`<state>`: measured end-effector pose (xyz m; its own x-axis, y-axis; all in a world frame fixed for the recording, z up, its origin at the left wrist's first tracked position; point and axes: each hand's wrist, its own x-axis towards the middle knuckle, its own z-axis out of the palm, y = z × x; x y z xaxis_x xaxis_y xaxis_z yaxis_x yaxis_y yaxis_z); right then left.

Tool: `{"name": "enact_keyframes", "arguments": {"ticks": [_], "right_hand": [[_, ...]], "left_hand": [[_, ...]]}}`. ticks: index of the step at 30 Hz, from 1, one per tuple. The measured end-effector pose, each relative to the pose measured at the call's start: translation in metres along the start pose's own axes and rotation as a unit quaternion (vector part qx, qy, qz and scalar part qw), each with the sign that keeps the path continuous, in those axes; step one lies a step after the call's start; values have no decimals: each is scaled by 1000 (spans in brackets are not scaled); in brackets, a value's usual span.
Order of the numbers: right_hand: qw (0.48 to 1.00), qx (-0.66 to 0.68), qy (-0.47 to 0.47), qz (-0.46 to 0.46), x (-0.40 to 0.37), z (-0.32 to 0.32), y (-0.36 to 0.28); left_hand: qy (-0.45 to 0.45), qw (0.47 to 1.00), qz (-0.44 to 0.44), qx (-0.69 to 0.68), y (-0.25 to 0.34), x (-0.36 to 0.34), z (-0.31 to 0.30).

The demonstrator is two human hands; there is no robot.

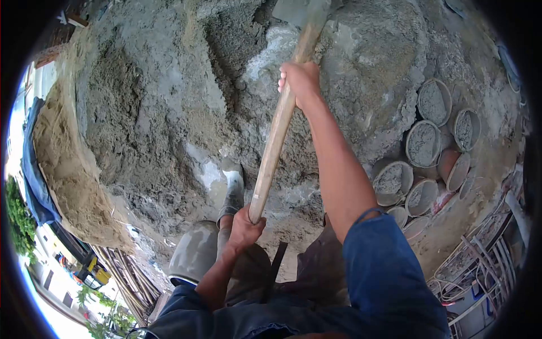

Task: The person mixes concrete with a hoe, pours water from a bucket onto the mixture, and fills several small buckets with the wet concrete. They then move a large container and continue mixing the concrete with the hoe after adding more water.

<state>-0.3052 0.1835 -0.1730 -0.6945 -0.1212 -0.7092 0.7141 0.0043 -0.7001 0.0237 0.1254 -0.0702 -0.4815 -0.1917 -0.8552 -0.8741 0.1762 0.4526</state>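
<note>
A long-handled shovel [274,144] slants across the middle, its wooden shaft running from my waist up to the far edge. Its grey metal blade [291,11] is partly cut off at the top, over wet mortar. My right hand [302,82] grips the shaft near the blade, arm stretched forward. Lower down, my left hand [247,229] is wrapped round the handle's near end, in front of my body. Wet grey mortar [164,113] spreads in a thick, lumpy heap beneath the shovel.
Several buckets [433,101] filled with mortar stand at the right. A grey bucket [192,254] is beside my boot [232,183]. Sand [68,164] lies at the left, with bundled poles [127,277] below it. Metal rods [485,271] are at the lower right.
</note>
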Motion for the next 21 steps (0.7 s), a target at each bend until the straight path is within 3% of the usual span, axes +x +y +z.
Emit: {"name": "enact_keyframes", "arguments": {"ticks": [2, 4, 6, 8, 10, 11, 13, 15, 17, 18, 19, 21], "right_hand": [[999, -32, 17, 21, 34, 15, 24], [990, -58, -14, 124, 10, 14, 77], [985, 14, -7, 174, -43, -7, 86], [975, 105, -7, 194, -93, -29, 94], [973, 114, 40, 197, -144, -39, 76], [974, 111, 58, 187, -158, -48, 65], [977, 107, 95, 160, -166, -70, 40], [980, 108, 135, 102, -133, -98, 10], [985, 106, 138, 20, -66, -127, -19], [988, 80, 134, 3, -29, -139, -31], [987, 41, 154, -9, 10, -146, -35], [989, 30, 145, 17, 63, -148, -12]], "left_hand": [[-6, 1000, 12, 2, 5, 6, 8], [-22, 994, -95, -48, -3, -52, 20], [-74, 989, -128, -2, -19, -94, -1], [-135, 975, -167, 55, 22, -140, -27], [-168, 950, -263, -4, -70, -196, -39], [-169, 951, -260, 0, -48, -193, -45], [-211, 965, -149, 40, 13, -175, -47], [-208, 977, -20, 47, -16, -118, -28], [-156, 981, 89, 70, 24, -31, -2], [-152, 982, 81, 82, 36, 11, 10], [-112, 982, 135, 74, 42, 45, 24], [-87, 986, 109, 88, 60, 44, 25]]}}
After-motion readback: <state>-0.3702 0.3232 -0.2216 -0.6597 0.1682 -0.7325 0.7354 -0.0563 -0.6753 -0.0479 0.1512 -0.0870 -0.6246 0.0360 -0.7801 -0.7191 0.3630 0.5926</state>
